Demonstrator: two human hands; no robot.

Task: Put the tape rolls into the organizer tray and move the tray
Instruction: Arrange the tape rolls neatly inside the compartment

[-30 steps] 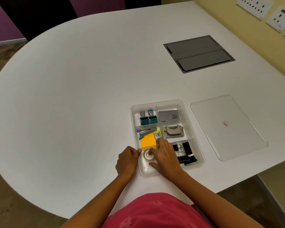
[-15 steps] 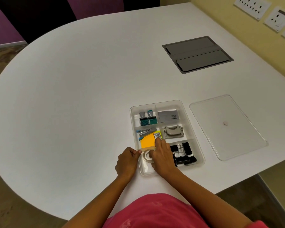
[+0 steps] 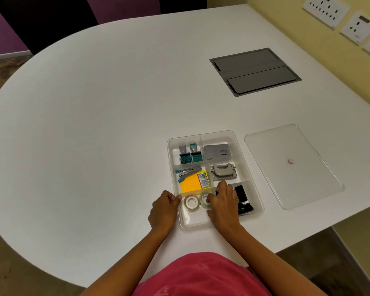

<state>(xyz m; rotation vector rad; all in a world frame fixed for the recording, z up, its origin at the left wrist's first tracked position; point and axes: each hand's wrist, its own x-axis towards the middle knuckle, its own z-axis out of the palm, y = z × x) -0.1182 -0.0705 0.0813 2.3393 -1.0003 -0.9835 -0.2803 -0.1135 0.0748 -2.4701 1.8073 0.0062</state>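
Note:
A clear plastic organizer tray (image 3: pixel 236 137) sits near the table's front edge. In its near-left compartment lie two clear tape rolls: one roll (image 3: pixel 191 202) lies flat, and a second roll (image 3: pixel 204 199) lies right of it. My right hand (image 3: pixel 224 205) reaches into the tray, its thumb and fingers touching the second roll. My left hand (image 3: pixel 163 210) is curled, its fingers pinching the tray's left rim beside the first roll.
The tray also holds stamps (image 3: pixel 189 154), a grey box (image 3: pixel 218 152), a stapler (image 3: pixel 187 171), orange sticky notes (image 3: pixel 191 184), a hole punch (image 3: pixel 222 171) and black binder clips (image 3: pixel 242 197). The clear lid (image 3: pixel 291 167) lies to the right. A grey cable hatch (image 3: pixel 254 71) sits farther back.
My right hand has shifted right within the tray, uncovering a second tape roll beside the first. My left hand has stayed at the tray's left rim.

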